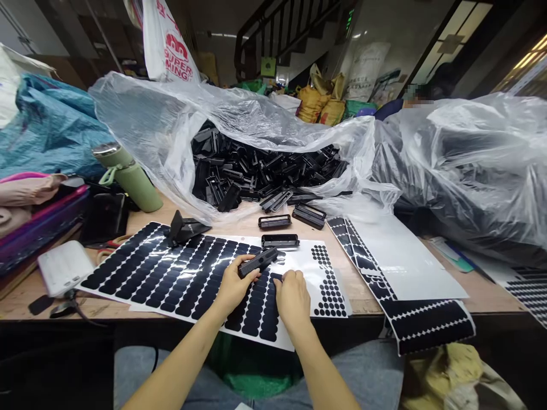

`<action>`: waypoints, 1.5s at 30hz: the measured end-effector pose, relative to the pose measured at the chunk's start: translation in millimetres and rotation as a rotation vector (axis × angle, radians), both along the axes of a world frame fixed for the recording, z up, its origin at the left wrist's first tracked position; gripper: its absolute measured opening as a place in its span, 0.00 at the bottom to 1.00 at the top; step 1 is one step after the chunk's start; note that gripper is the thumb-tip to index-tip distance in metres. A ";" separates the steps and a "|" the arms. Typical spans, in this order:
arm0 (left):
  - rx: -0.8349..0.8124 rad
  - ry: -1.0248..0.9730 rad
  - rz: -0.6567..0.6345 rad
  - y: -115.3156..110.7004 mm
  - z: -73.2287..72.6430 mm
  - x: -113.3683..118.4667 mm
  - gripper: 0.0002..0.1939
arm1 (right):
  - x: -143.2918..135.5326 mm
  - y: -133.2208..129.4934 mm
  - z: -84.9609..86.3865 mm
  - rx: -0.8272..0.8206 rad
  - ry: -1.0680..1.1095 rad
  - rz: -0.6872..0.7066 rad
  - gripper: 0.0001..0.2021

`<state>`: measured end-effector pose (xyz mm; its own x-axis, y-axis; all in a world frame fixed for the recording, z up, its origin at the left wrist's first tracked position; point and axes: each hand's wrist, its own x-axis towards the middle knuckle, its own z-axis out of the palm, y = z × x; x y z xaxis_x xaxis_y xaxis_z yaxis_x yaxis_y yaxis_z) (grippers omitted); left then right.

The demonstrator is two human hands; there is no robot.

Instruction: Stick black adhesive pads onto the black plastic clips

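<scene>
My left hand [236,285] is closed around a black ribbed plastic part [258,262], held tilted above a sheet of black oval stickers [183,279]. Close to its right, my right hand [293,299] has its fingers pinched at the sheet's right part, near a black sticker; whether it grips one is hidden. Just beyond the hands lies a black rectangular frame part [280,241], with two similar parts [274,221] [309,216] farther back. Small round black stickers [329,285] show on the white sheet to the right.
A large clear plastic bag [171,125] spills many black parts [265,171]. A green bottle [137,181], white power bank [66,267] and black stand-like piece [186,228] are at the left. More sheets [410,262] overhang the table's front edge at the right. A person [416,97] is behind.
</scene>
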<state>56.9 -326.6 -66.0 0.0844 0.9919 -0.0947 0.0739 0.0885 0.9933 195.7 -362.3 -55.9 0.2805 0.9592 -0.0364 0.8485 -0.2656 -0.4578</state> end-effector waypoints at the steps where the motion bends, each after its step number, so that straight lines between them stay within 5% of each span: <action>1: 0.006 0.004 0.000 -0.7 0.6 0.3 0.20 | -1.1 -0.6 -0.4 0.014 0.008 -0.014 0.06; 10: 0.016 0.008 0.020 -3.5 0.5 0.5 0.19 | -5.2 -1.0 -6.4 0.089 0.144 -0.059 0.03; 16: 0.001 -0.025 0.046 -1.2 -3.6 -0.2 0.20 | -3.5 -4.3 -1.3 0.194 0.534 0.056 0.08; 22: -0.137 -0.214 -0.144 -2.1 17.6 -9.2 0.22 | 36.1 9.5 24.2 0.158 0.904 -0.026 0.13; 26: -0.169 -0.226 -0.247 -7.2 34.5 -12.4 0.21 | 51.8 11.6 37.5 0.019 1.103 0.042 0.13; 45: -0.173 -0.161 -0.279 -18.7 43.6 -6.2 0.18 | 49.2 -5.4 29.8 0.096 0.887 -0.002 0.13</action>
<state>50.6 -345.3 -22.4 0.3775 0.8990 -0.2222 -0.0376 0.2546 0.9663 244.8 -367.7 -26.1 0.1890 0.9689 -0.1598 0.1714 -0.1928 -0.9661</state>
